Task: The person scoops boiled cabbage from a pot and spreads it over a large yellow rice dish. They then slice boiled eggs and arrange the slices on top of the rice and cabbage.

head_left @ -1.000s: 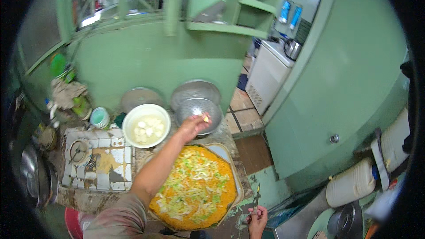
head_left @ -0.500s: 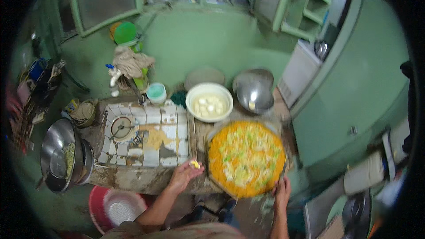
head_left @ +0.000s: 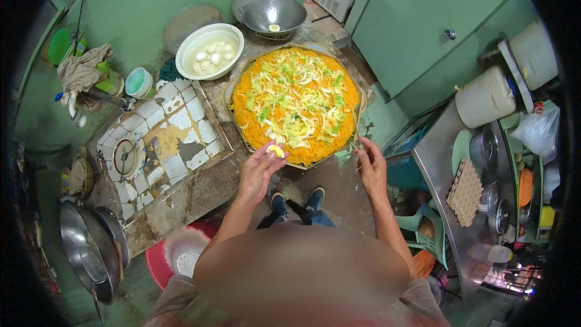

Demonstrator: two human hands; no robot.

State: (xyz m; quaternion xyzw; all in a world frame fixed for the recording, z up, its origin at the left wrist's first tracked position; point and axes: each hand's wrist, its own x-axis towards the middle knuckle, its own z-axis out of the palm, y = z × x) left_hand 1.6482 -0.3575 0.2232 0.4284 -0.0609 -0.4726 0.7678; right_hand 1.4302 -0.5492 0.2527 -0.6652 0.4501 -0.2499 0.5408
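Left grip [head_left: 258, 171] pinching an egg piece [head_left: 276, 151], right grip [head_left: 372, 168] beside the noodle tray [head_left: 362, 99], its hold unclear

1. The piece of egg [head_left: 276, 151] I see pinched in the left hand's [head_left: 256, 172] fingertips: yellow yolk ringed with white, cut face showing, at the tray's near edge.
2. The angular tray [head_left: 303, 168] lies flat, right of the tiled sink [head_left: 203, 114], heaped with orange noodles [head_left: 249, 102].
3. Shredded pale-green leaves [head_left: 298, 126] cover the noodles' middle, leaving an orange border.
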